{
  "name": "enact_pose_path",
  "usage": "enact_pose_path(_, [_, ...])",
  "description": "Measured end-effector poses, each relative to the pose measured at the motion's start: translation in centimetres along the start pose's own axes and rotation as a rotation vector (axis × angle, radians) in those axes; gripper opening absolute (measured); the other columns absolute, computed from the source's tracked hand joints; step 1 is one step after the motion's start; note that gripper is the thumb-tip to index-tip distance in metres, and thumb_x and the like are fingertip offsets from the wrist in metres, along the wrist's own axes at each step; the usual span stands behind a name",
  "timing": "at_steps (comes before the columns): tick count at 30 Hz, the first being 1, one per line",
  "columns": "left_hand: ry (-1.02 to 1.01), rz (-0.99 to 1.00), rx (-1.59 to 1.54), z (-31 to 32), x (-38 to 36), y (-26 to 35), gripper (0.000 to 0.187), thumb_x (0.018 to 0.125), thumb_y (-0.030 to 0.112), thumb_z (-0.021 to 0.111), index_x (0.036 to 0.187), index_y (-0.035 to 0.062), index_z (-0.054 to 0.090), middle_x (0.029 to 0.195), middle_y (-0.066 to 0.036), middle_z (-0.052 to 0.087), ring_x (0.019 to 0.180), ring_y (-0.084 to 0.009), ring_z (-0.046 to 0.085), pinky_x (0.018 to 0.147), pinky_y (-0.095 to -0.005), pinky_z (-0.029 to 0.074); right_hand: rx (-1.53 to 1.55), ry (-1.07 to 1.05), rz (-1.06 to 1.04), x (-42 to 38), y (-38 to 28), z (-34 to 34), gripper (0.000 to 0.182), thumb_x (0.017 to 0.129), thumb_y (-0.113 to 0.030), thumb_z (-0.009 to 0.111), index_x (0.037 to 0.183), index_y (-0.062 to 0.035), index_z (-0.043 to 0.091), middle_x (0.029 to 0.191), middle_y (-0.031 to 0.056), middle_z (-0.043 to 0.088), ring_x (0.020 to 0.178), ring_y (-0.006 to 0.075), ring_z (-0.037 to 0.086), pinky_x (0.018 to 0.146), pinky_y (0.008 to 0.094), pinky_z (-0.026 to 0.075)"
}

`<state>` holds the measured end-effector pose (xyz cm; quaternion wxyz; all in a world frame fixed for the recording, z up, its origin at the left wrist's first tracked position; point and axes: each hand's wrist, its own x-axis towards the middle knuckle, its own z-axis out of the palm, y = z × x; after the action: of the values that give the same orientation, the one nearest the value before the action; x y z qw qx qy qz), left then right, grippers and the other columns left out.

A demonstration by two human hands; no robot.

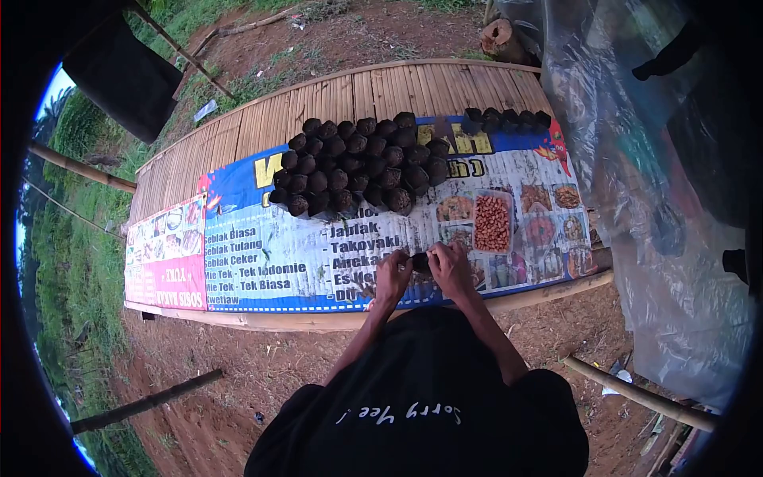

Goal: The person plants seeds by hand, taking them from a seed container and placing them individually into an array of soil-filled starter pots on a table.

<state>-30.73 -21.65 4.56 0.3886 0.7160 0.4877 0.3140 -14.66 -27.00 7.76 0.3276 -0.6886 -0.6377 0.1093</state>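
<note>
Near the front edge of the bamboo table, my left hand point(393, 276) and my right hand point(451, 269) pinch a small black planting bag point(421, 263) from both sides. My fingers partly cover it, so its contents do not show. To the right of my right hand sits a clear plastic tub point(475, 200) of reddish-brown seeds point(492, 223). Beyond my hands stand many similar soil-filled black bags point(358, 163), packed closely together. A shorter row of black bags point(509, 120) stands at the far right.
A printed food-menu banner point(262, 246) covers much of the slatted bamboo table point(294, 115). Clear plastic sheeting point(604, 159) hangs along the right side. Bamboo poles point(640, 393) cross low at right and left, and a cut log point(502, 38) lies behind the table.
</note>
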Motion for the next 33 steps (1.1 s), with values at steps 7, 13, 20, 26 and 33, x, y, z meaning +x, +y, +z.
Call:
enact_pose_path(7, [-0.017, 0.001, 0.014, 0.0, 0.1, 0.3, 0.010, 0.081, 0.009, 0.065, 0.083, -0.0005, 0.063, 0.080, -0.017, 0.066, 0.076, -0.0318, 0.065, 0.070, -0.0404, 0.050, -0.062, -0.021, -0.035, -0.1, -0.3, 0.0, 0.008, 0.089, -0.015, 0.060, 0.090, -0.0082, 0.058, 0.083, 0.0077, 0.064, 0.081, 0.0306, 0.053, 0.075, 0.0446, 0.041])
enact_pose_path(13, [-0.046, 0.011, 0.001, 0.1, 0.1, 0.2, 0.010, 0.082, 0.009, 0.065, 0.084, -0.0005, 0.062, 0.079, -0.017, 0.065, 0.077, -0.0344, 0.065, 0.070, -0.0414, 0.050, 0.047, -0.025, -0.019, -0.5, 0.2, 0.2, 0.008, 0.087, -0.014, 0.062, 0.091, -0.0073, 0.058, 0.082, 0.0077, 0.063, 0.083, 0.0308, 0.054, 0.079, 0.0451, 0.041])
enact_pose_path(20, [-0.019, 0.053, 0.083, 0.4, 0.0, -0.3, 0.010, 0.082, 0.009, 0.067, 0.084, 0.0001, 0.064, 0.079, -0.013, 0.068, 0.074, -0.0245, 0.068, 0.069, -0.0347, 0.052, -0.001, 0.025, -0.068, -0.6, 0.3, 0.3, 0.009, 0.088, -0.016, 0.060, 0.090, -0.0081, 0.057, 0.084, 0.0081, 0.063, 0.083, 0.0300, 0.054, 0.078, 0.0441, 0.041])
enact_pose_path(26, [-0.021, 0.060, 0.032, 0.7, -0.1, -0.9, 0.011, 0.080, 0.008, 0.067, 0.084, -0.0013, 0.063, 0.078, -0.015, 0.067, 0.073, -0.0278, 0.067, 0.069, -0.0368, 0.051, -0.049, 0.010, -0.055, -0.8, 0.2, 0.4, 0.010, 0.089, -0.018, 0.058, 0.090, -0.0083, 0.055, 0.084, 0.0080, 0.062, 0.086, 0.0302, 0.052, 0.079, 0.0451, 0.040])
enact_pose_path(33, [-0.027, 0.049, 0.065, 0.6, 0.0, -1.0, 0.015, 0.082, 0.012, 0.068, 0.084, -0.0021, 0.065, 0.081, -0.016, 0.069, 0.076, -0.0271, 0.069, 0.072, -0.0358, 0.052, 0.009, 0.080, -0.072, -0.7, -0.1, 0.2, 0.010, 0.089, -0.016, 0.058, 0.090, -0.0069, 0.054, 0.085, 0.0099, 0.062, 0.086, 0.0319, 0.052, 0.079, 0.0454, 0.040])
